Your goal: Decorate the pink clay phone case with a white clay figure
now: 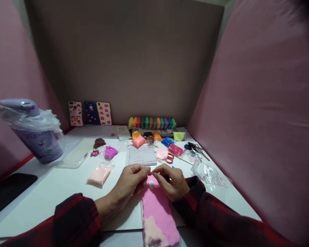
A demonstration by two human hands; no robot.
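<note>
A phone case (161, 209) coated in pink clay lies lengthwise below my hands. A peach patch (152, 230) covers its near left corner, and a small white blob (151, 184) sits near its far end. Above that far end, my left hand (134, 180) is closed in a pinch. My right hand (171, 181) pinches from the other side, its fingertips close to the left ones. Between the fingertips is a tiny piece of reddish-pink clay (151, 173), mostly hidden by the fingers. A lined notepad (141, 156) lies just beyond my hands.
Bags of coloured clay surround the notepad, including a peach bag (100, 175) and a purple one (110, 152). Red-handled scissors (170, 158), keys (193, 146) and a sticker sheet (213, 175) lie right. A purple pump bottle (38, 137) and a black phone (10, 192) stand and lie left.
</note>
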